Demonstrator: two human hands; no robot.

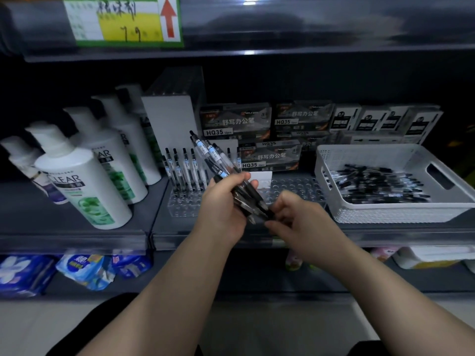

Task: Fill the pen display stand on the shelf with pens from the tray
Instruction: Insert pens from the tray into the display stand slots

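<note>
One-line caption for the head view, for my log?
Left hand grips a bundle of pens, right hand pinches one pen, at the partly filled display stand and tray.

We count one tray (401,210), its heap of pens (380,183) too tangled to number; one display stand (185,206) with at least five upright pens (183,170); a bunch of pens (218,160), roughly five; three HQ35 boxes (235,122); at least four pump bottles (82,181); two hands, left hand (226,201) and right hand (295,214).

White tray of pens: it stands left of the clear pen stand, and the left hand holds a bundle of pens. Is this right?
Not quite. The head view shows the white tray right of the clear pen stand, not left. The left hand does hold a bundle of pens.
</note>
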